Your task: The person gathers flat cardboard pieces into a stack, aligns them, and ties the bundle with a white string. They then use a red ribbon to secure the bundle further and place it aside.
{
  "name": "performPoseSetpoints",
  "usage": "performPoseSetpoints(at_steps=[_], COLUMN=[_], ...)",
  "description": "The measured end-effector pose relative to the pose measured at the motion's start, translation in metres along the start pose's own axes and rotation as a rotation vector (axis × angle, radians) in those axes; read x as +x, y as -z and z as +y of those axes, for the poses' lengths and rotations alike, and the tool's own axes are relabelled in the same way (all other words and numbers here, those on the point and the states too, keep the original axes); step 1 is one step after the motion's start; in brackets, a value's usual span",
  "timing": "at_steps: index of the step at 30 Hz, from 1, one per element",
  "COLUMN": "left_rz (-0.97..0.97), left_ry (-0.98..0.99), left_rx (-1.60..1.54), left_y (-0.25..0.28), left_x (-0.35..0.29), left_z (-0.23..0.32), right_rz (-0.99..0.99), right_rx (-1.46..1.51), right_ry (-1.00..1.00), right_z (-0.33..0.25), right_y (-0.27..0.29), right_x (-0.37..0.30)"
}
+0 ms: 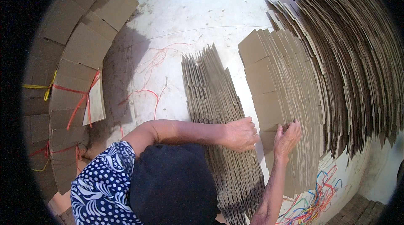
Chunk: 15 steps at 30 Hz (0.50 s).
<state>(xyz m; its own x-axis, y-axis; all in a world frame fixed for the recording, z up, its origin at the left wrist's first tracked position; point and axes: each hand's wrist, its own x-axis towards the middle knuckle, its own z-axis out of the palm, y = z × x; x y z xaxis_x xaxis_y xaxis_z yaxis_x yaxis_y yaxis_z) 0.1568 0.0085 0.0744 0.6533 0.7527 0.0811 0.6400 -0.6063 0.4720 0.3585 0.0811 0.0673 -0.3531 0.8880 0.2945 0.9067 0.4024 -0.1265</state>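
At the far left, bundles of flat cardboard [82, 39] line the floor [185, 6], some tied with red strips [80, 91] and a yellow strip [51, 86]. Loose red string [153, 58] lies on the pale floor beyond them. From a blue-and-white patterned sleeve [103, 183], the left forearm [181, 132] runs nearly level toward the right, crossing above a narrow row of cardboard [212, 90]. The left hand [242, 134] ends at that row's right side, knuckles outward and fingers curled in — whether a sheet is caught inside them I cannot tell.

Just beside it stands a wider row of cardboard [269, 94], its sheets packed on edge. The right forearm [273, 191] rises steeply from the lower edge, and the right hand [288, 138] rests on this wider row, thumb and bent fingers drawn up with a small gap between; I cannot tell if they pinch a sheet. Farther right come tall, dense cardboard stacks [349, 61], with a tangle of coloured strips [322, 187] below.
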Motion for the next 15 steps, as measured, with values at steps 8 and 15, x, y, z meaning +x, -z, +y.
performPoseSetpoints(at_steps=[8, 15], left_rz=[0.063, 0.105], left_ry=[-0.027, -0.036], left_rx=[0.017, 0.039], left_y=[-0.002, -0.004], left_x=[-0.005, -0.005], left_z=[-0.002, -0.002], right_rz=[-0.008, -0.191], right_rx=[0.056, 0.335], right_ry=[0.044, -0.009], right_z=[-0.015, -0.009], right_y=[0.001, 0.004], right_x=[-0.013, -0.01])
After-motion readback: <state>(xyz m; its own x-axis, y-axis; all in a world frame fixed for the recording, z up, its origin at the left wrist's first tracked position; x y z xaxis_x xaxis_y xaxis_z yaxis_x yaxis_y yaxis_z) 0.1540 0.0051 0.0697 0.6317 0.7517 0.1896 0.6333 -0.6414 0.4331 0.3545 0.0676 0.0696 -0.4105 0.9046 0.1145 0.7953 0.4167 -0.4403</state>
